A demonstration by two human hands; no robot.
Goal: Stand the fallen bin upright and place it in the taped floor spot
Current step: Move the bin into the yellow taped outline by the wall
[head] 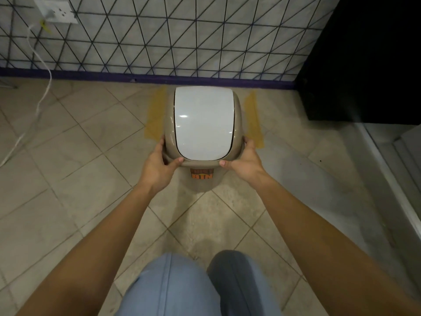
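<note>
A beige bin (237,115) with a white swing lid (204,120) stands upright on the tiled floor, close to the wall. An orange label reading BIN (202,174) shows on its near side. My left hand (163,161) grips the near left corner of its top rim. My right hand (242,161) grips the near right corner. Strips of yellow tape (156,112) show on the floor to the left of the bin and yellow tape (254,117) to its right. The bin's base is hidden under its top.
The tiled wall (159,37) with a dark purple skirting runs behind the bin. A black cabinet (364,60) stands at the right. A white cable (43,94) trails from a wall socket (55,11) down over the floor at left. My legs (200,288) are below.
</note>
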